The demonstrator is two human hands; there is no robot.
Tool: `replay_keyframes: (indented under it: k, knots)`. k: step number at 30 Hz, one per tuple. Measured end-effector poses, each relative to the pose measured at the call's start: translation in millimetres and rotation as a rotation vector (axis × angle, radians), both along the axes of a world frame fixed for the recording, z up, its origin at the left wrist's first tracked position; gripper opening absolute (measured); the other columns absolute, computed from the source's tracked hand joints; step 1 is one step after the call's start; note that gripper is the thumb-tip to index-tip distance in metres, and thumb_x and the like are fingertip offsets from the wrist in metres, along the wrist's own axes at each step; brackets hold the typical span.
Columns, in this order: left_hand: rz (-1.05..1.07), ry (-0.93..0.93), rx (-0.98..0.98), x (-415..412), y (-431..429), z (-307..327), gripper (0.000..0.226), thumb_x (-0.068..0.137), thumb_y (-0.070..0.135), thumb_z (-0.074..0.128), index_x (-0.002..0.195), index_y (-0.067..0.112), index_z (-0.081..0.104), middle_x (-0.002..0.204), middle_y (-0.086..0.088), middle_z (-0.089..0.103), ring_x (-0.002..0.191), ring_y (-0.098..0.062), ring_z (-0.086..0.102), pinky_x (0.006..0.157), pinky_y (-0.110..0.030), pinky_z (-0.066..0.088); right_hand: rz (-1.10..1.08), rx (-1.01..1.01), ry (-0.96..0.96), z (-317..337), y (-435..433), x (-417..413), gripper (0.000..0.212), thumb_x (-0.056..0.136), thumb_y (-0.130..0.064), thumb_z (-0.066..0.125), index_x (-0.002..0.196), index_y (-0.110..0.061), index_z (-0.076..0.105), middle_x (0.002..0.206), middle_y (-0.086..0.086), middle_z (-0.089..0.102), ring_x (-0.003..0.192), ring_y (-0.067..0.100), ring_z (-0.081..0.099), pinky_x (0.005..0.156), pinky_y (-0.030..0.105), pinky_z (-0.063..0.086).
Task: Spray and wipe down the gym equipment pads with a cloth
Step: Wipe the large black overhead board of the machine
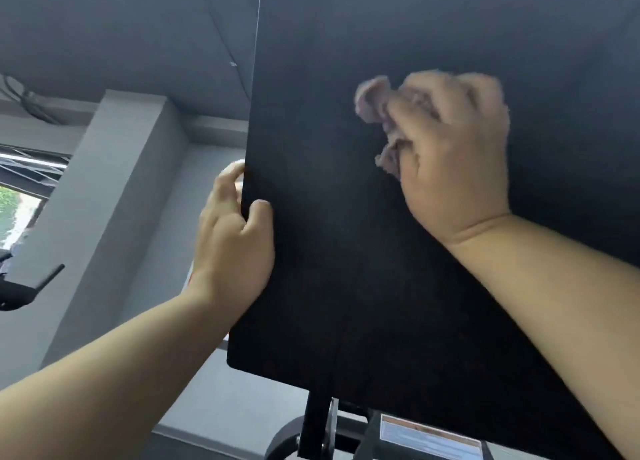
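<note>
The big flat black pad (346, 251) has a dull, matt face, smooth and even with hardly a glint on it; it could be fine vinyl or a coated board, I can't say which. The crumpled mauve-pink cloth (372, 101) against it looks soft and fuzzy, though it is blurred at the edges. Below the pad, the black upright post (313, 425) looks like painted metal with a slight sheen, a paler bare-metal plate (333, 421) sits beside it, the white-and-orange label (429, 439) looks glossy, and the grey pillar (114, 200) is flat matt paint.
</note>
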State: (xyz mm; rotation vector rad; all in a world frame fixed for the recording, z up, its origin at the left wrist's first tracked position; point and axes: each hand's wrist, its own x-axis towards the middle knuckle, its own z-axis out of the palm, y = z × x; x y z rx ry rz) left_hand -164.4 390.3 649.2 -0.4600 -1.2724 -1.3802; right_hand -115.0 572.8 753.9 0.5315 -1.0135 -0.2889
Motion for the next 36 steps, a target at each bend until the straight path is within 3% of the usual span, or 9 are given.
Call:
replay_keyframes:
  k: [3, 5, 9, 14, 16, 22, 25, 31, 36]
  knots:
    - [0.390, 0.151, -0.181, 8.9, 10.3, 7.0, 0.067, 0.089, 0.010, 0.040, 0.152, 0.027, 0.026, 0.160, 0.002, 0.023, 0.143, -0.015, 0.020, 0.113, -0.021, 0.011, 0.048, 0.043, -0.050, -29.4, -12.7, -23.5, 0.033, 0.092, -0.016, 0.054, 0.121, -0.018, 0.069, 0.125, 0.000, 0.056, 0.113, 0.033, 0.044, 0.086, 0.039, 0.037]
    - [0.528, 0.215, -0.308, 10.7, 13.7, 11.0, 0.071, 0.086, 0.009, 0.038, 0.154, 0.021, 0.023, 0.164, -0.001, 0.012, 0.148, -0.017, 0.010, 0.115, -0.022, 0.005, -0.001, 0.224, -0.150, -58.0, -4.2, -42.8, 0.037, 0.093, -0.016, 0.047, 0.123, -0.015, 0.067, 0.128, -0.005, 0.048, 0.118, 0.028, 0.038, 0.090, 0.034, 0.026]
    - [0.617, 0.261, -0.463, 13.1, 8.2, 11.5, 0.071, 0.084, 0.010, 0.037, 0.154, 0.014, 0.027, 0.163, -0.001, 0.018, 0.150, -0.017, 0.011, 0.120, -0.021, 0.004, -0.222, 0.524, -0.254, -80.7, 34.8, -44.6, 0.035, 0.092, -0.017, 0.046, 0.115, -0.019, 0.073, 0.122, -0.004, 0.066, 0.116, 0.025, 0.042, 0.090, 0.037, 0.031]
    - [0.736, 0.279, -0.578, 12.5, 12.5, 15.4, 0.072, 0.082, 0.014, 0.043, 0.153, 0.014, 0.029, 0.163, -0.002, 0.018, 0.150, -0.018, 0.009, 0.120, -0.021, -0.003, 0.122, -0.119, -0.066, -5.2, 54.9, 17.0, 0.035, 0.087, -0.012, 0.048, 0.113, -0.017, 0.071, 0.120, 0.005, 0.062, 0.111, 0.030, 0.043, 0.084, 0.043, 0.041]
    - [0.725, 0.268, -0.571, 13.0, 21.6, 20.2, 0.074, 0.082, 0.018, 0.044, 0.154, 0.015, 0.027, 0.164, -0.001, 0.013, 0.150, -0.018, 0.006, 0.120, -0.022, -0.005, 0.208, -0.228, -0.041, 3.6, 57.9, 25.8, 0.036, 0.083, -0.009, 0.050, 0.112, -0.015, 0.071, 0.122, 0.009, 0.062, 0.111, 0.039, 0.047, 0.087, 0.046, 0.045]
    - [0.840, 0.182, -0.602, 2.9, 40.4, 16.2, 0.081, 0.085, 0.040, 0.035, 0.155, 0.007, 0.013, 0.164, -0.013, 0.001, 0.151, -0.028, -0.002, 0.121, -0.046, 0.004, -0.079, 0.265, -0.259, -82.0, 55.1, -32.6, 0.040, 0.093, -0.016, 0.044, 0.125, -0.020, 0.067, 0.126, -0.005, 0.058, 0.118, 0.026, 0.042, 0.093, 0.037, 0.036]
    - [0.940, 0.154, -0.647, -0.3, 37.9, 16.7, 0.084, 0.085, 0.043, 0.035, 0.154, 0.002, 0.010, 0.163, -0.020, 0.001, 0.150, -0.034, 0.000, 0.120, -0.052, 0.009, -0.211, 0.450, -0.255, -63.2, 70.9, -24.4, 0.036, 0.091, -0.018, 0.049, 0.120, -0.020, 0.069, 0.122, -0.003, 0.065, 0.113, 0.025, 0.046, 0.089, 0.039, 0.037]
    - [1.030, 0.137, -0.665, -6.5, 40.7, 17.2, 0.092, 0.086, 0.054, 0.033, 0.153, -0.001, 0.002, 0.161, -0.023, -0.004, 0.150, -0.037, -0.005, 0.119, -0.055, 0.008, 0.260, -0.247, -0.104, -6.3, 58.8, 21.1, 0.041, 0.087, -0.007, 0.043, 0.118, -0.017, 0.070, 0.124, 0.005, 0.062, 0.116, 0.035, 0.048, 0.089, 0.053, 0.047]
    - [1.016, 0.126, -0.691, -8.7, 39.0, 7.5, 0.096, 0.086, 0.063, 0.031, 0.153, 0.001, 0.000, 0.162, -0.022, -0.006, 0.150, -0.033, -0.010, 0.119, -0.054, 0.008, 0.040, 0.071, -0.259, -81.5, 45.3, -28.7, 0.042, 0.096, -0.016, 0.040, 0.129, -0.020, 0.065, 0.128, -0.002, 0.063, 0.122, 0.027, 0.043, 0.097, 0.040, 0.034]
